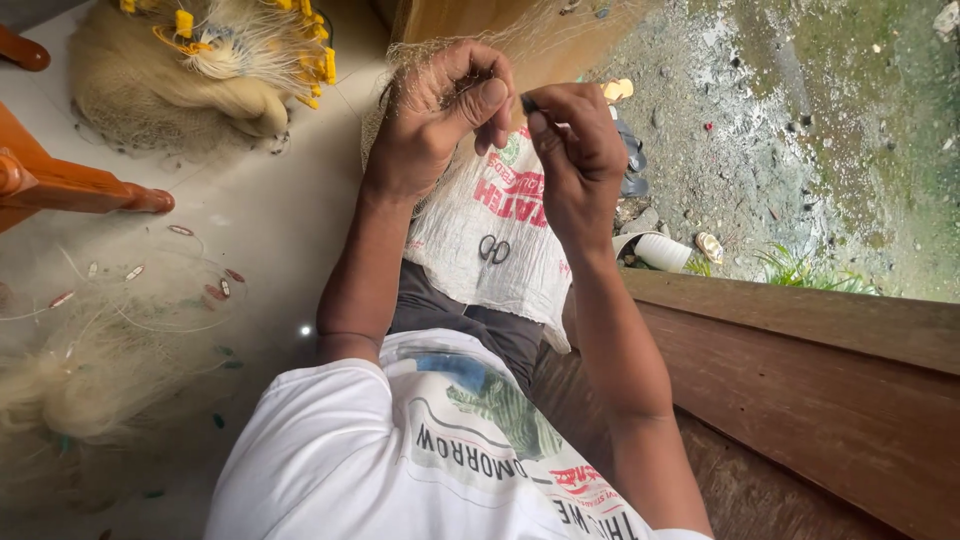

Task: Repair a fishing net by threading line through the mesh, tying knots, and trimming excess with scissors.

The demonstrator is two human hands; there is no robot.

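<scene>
Hidden: we cannot make out what the small dark tool (528, 103) is.
Right hand (578, 160): pinches that tool.
Left hand (438, 115): closed on fine netting (420, 45).
Nearby: scissors (493, 248) on white sack (500, 250); heaped net (190, 85) on floor.

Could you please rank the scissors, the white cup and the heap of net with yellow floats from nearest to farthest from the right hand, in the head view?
From the right hand:
1. Scissors, just below it on the white sack over the lap.
2. White cup, lying on the ground to the right.
3. Heap of net with yellow floats, far left on the floor.
</scene>
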